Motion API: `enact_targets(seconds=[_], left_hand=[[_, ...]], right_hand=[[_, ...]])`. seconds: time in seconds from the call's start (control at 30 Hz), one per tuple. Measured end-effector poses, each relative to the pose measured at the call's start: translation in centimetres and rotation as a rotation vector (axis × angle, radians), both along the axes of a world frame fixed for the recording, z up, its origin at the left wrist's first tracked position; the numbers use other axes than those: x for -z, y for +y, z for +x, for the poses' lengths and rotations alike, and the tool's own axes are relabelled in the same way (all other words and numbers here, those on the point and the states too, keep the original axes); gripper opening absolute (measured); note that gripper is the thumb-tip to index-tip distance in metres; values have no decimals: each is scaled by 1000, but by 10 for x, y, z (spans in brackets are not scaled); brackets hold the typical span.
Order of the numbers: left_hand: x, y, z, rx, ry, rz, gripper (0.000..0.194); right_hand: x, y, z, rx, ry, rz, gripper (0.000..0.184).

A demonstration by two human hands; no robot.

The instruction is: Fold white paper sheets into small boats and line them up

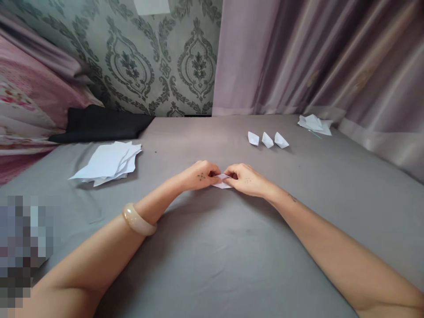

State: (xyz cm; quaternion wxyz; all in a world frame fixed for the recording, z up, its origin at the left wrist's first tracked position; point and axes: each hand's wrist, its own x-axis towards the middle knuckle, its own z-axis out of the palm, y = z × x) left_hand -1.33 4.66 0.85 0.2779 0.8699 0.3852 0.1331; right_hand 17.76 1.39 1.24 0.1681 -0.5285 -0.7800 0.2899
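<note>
Over the grey cloth [218,265], at the person's twelve o'clock, the left hand [199,176] and right hand [247,179] pinch a folded paper [222,183] between thumbs and fingers, with loose sheets [106,162] farther at eleven and three paper shapes [267,140] at one.

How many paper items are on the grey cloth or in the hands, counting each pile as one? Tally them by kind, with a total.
Standing folded papers: 3
Paper piles: 2
Held paper, between left hand and right hand: 1
Total: 6
</note>
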Motion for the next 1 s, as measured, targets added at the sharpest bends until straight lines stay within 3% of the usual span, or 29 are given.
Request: enact_targets(seconds=[0.2, 0.43, 0.57, 0.8, 1.0], left_hand=[[3, 0, 2, 29, -4, 53, 25], [6, -5, 8, -25, 30, 148, 21], [6, -4, 8, 15, 41, 146, 16], [5, -8, -2, 237, 79, 375, 27], [6, -20, -4, 272, 278, 609, 36]], right_hand=[[1, -1, -1, -23, -45, 46, 21], [3, -2, -1, -13, -100, 43, 18], [6, -4, -2, -37, -168, 93, 15], [10, -14, -2, -132, -298, 298, 13], [9, -25, -2, -197, -391, 447, 22]])
